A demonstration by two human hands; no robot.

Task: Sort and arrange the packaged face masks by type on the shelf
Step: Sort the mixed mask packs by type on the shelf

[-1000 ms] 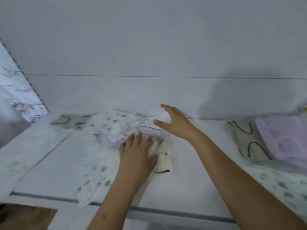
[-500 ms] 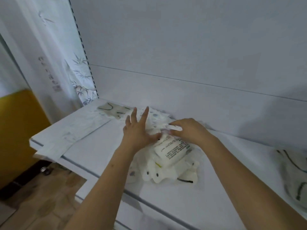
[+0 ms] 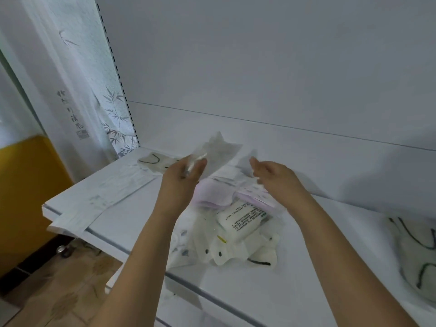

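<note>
We are noting the left hand (image 3: 186, 172) pinching a clear plastic mask packet (image 3: 215, 153), lifted above the white shelf (image 3: 295, 267). The right hand (image 3: 273, 174) is hovering just right of it, fingers relaxed and apart, holding nothing. Below both, a heap of white and lilac packaged masks (image 3: 236, 223) is lying near the shelf's front edge.

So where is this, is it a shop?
Probably a small shop or stockroom, though I can't be sure. The white shelf has a slotted metal upright like store racking, and packaged masks lie piled on it. The left hand holds one clear packet; the right hand is open.
</note>
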